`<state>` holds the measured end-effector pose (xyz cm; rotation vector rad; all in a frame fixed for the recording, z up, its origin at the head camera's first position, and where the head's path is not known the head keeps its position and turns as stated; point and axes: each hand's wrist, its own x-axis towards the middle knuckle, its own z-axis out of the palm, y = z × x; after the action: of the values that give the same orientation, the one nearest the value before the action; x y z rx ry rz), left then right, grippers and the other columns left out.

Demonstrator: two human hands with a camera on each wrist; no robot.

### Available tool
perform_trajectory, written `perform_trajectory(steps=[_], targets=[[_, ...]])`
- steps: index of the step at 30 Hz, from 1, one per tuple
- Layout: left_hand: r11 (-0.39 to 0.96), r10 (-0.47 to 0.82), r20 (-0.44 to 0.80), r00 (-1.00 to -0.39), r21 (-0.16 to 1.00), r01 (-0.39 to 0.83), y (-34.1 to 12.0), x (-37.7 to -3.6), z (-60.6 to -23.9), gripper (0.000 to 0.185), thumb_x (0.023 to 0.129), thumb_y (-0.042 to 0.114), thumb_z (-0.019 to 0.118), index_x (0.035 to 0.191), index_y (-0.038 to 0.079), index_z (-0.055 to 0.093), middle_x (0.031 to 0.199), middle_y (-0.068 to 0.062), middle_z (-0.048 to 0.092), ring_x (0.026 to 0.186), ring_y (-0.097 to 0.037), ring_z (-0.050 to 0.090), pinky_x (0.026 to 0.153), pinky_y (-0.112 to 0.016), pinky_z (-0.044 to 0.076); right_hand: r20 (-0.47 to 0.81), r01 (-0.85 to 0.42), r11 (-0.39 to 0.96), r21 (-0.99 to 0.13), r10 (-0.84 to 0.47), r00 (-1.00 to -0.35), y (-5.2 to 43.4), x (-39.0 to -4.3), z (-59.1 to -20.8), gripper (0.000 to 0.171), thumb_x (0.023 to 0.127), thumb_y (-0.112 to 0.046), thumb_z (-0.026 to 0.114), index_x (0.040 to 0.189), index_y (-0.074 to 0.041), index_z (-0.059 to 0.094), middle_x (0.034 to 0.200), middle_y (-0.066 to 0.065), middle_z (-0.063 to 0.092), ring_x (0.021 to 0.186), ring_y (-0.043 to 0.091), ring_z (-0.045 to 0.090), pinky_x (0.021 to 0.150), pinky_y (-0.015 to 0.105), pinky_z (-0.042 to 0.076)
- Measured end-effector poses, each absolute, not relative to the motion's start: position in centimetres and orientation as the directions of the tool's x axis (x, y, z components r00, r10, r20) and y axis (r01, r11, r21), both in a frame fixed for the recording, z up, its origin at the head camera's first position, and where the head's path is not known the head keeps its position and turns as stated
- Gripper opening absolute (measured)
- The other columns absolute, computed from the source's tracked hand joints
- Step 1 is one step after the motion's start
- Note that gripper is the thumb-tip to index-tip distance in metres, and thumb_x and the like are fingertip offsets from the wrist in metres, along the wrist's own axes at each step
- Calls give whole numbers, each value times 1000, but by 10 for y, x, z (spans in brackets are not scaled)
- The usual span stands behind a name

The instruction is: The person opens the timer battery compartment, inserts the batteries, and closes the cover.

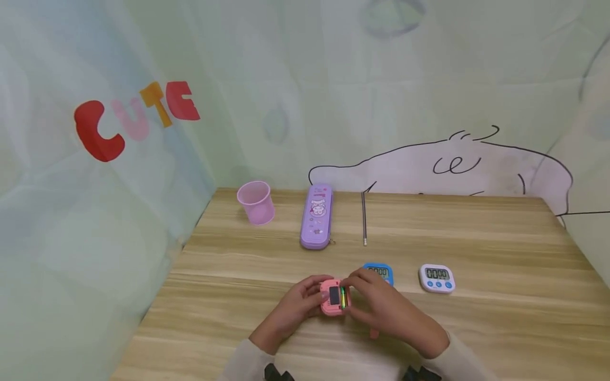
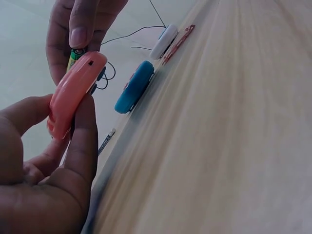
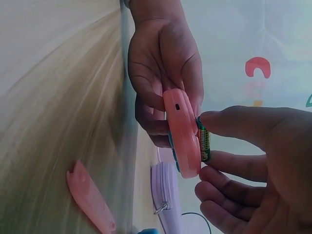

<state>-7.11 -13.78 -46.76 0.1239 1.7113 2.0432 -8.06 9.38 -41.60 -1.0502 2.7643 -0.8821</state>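
Wooden table (image 1: 476, 238) near its front edge is where my left hand (image 1: 293, 309) is gripping the pink timer (image 1: 332, 297) back-up, fingers curled round it. My right hand (image 1: 386, 309) is pinching the green battery (image 3: 204, 142) into the open compartment; I judge I'm needing to be keeping the timer steady and pressing the battery flat, ends matched.

Head view looks down from above; both close wrist views share the pink timer (image 1: 333, 297).

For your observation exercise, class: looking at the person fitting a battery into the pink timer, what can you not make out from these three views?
- Pink timer: its display is turned away in every view.
- Battery: label too small and partly under the right hand.
- Blue timer: lower part hidden by the right hand in the head view.
- Left hand: its grip on the timer's far side is hidden in the head view.
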Motion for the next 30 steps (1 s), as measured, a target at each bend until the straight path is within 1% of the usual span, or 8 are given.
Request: perform_trajectory(steps=[8,16,21,26,30], targets=[[-127,414,-231,-881,943,-307,-137,-69,-466,46,98,14,59,140,0,45,125,-18,58,105,-25,63,89,-36,55,113,-575,605,-551,-628,-770,95,-81,-416,41,85,-35,75,121,-16,64,115,-6,56,105,11,53,93,34,52],[-128,410,-233,-882,943,-308,-137,-70,-466,46,98,13,59,140,0,45,126,-18,58,107,-25,63,90,-36,55,132,-589,595,-547,-633,-763,96,-82,-418,42,85,-35,75,121,-15,66,115,-4,56,105,11,54,93,34,51],[-137,420,-223,-879,942,-305,-138,-71,-468,47,98,14,60,140,0,45,127,-18,58,107,-26,63,90,-36,55,126,-592,590,-550,-642,-756,97,-83,-418,43,86,-36,74,123,-16,64,117,-4,56,107,11,54,95,35,51],[-142,431,-206,-879,946,-291,-140,-72,-471,47,97,14,61,140,1,46,127,-19,58,107,-27,63,90,-36,55,97,-579,586,-567,-650,-753,100,-84,-418,49,88,-44,70,128,-19,61,122,-5,55,112,12,52,96,37,50],[-130,427,-220,-877,945,-301,-140,-72,-472,47,97,17,62,139,2,47,126,-18,58,107,-26,63,89,-36,55,68,-561,587,-584,-653,-754,102,-85,-419,56,90,-51,65,133,-16,57,126,-5,55,115,12,52,97,38,49]])
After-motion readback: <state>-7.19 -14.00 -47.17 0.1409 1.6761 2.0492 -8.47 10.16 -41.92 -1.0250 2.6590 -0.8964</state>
